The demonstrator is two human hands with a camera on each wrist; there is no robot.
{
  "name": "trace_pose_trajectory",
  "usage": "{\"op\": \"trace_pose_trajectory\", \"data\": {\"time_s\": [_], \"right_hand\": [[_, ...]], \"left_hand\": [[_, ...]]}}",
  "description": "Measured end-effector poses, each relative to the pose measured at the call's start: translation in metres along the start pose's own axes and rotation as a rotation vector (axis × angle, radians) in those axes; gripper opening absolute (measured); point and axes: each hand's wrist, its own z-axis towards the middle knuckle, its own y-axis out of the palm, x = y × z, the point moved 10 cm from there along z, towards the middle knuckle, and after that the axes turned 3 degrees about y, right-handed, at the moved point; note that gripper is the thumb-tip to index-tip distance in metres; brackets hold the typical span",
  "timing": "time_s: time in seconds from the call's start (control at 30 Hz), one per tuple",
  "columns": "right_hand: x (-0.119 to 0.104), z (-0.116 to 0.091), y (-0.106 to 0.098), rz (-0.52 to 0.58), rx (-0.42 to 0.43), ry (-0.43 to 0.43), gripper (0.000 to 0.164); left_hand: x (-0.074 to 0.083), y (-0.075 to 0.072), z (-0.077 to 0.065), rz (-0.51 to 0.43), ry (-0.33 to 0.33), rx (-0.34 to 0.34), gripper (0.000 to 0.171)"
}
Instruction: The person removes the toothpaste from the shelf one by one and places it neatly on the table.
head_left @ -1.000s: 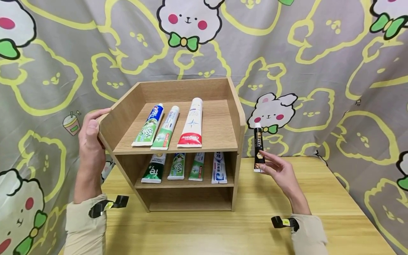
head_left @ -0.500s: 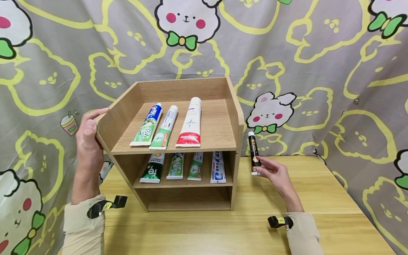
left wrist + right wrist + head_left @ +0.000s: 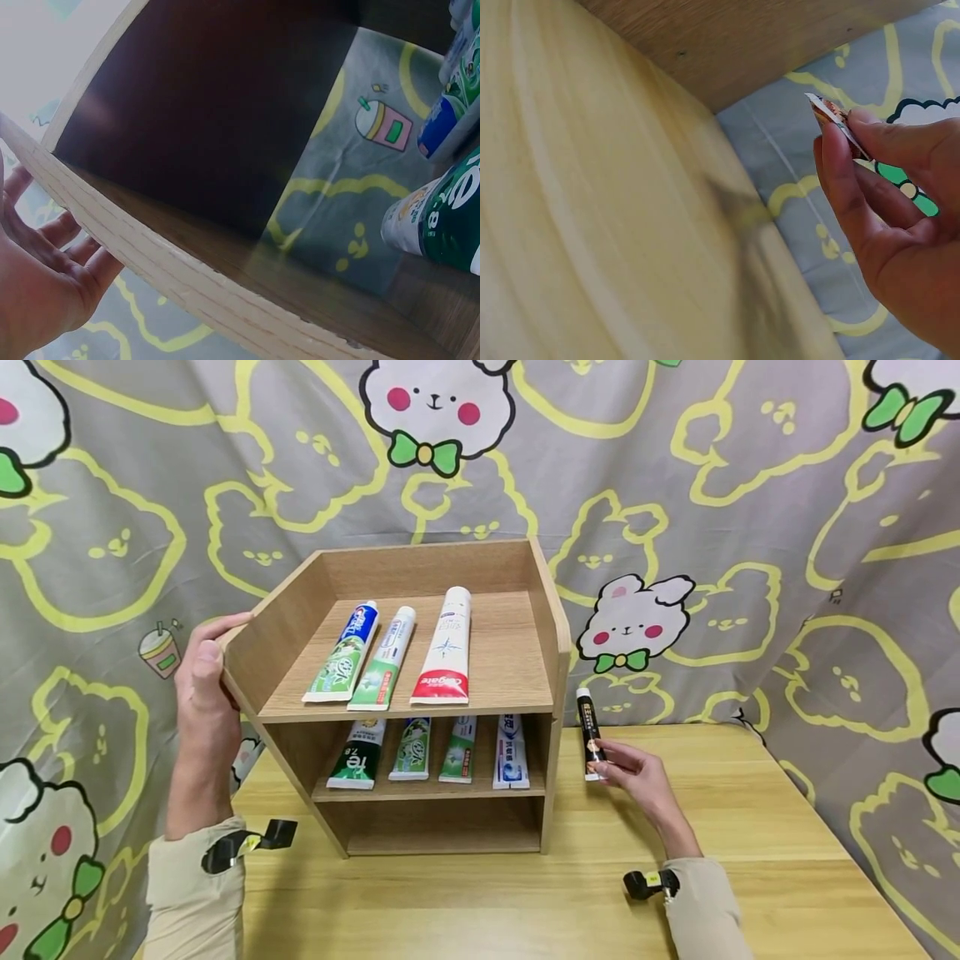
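My left hand [image 3: 202, 710] rests against the outer left side of a wooden shelf unit [image 3: 558, 652], its thumb near the front edge. In the left wrist view its fingers [image 3: 64, 229] touch the outside of that panel. To the right of the unit, my right hand [image 3: 637, 781] pinches a black toothpaste tube [image 3: 588, 735] by its flat bottom end, white cap up. The right wrist view shows the tube's flat end [image 3: 832, 116] between thumb and fingers. Three toothpaste tubes, one a Colgate tube [image 3: 446, 652], lie on the top shelf.
Several more tubes, including a dark green one [image 3: 356, 760], lie on the middle shelf, with a bottom compartment [image 3: 442, 827] below. The unit stands on a wooden table [image 3: 450, 902]. A patterned curtain [image 3: 637, 460] hangs behind and at both sides.
My right hand has moved down and left with the black toothpaste tube, closer to the unit's right side. The left hand stays at the left panel.
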Motion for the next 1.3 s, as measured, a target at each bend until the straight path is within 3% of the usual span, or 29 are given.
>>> {"op": "trace_pose_trajectory", "data": {"time_s": [0.33,0.73,1.03,1.3], "right_hand": [[0.017,-0.003,0.009,0.002,-0.017,0.093,0.051],[0.030,-0.003,0.016,0.008,-0.010,0.088,0.044],[0.028,-0.007,0.019,-0.002,-0.015,0.095,0.043],[0.025,-0.008,0.013,-0.084,0.054,0.125,0.039]], "left_hand": [[0.002,0.002,0.000,0.005,0.000,0.001,0.050],[-0.001,-0.002,0.000,-0.001,-0.007,0.020,0.052],[-0.002,0.000,-0.001,-0.016,-0.019,0.003,0.052],[0.000,0.000,-0.001,-0.016,-0.008,0.006,0.052]]}}
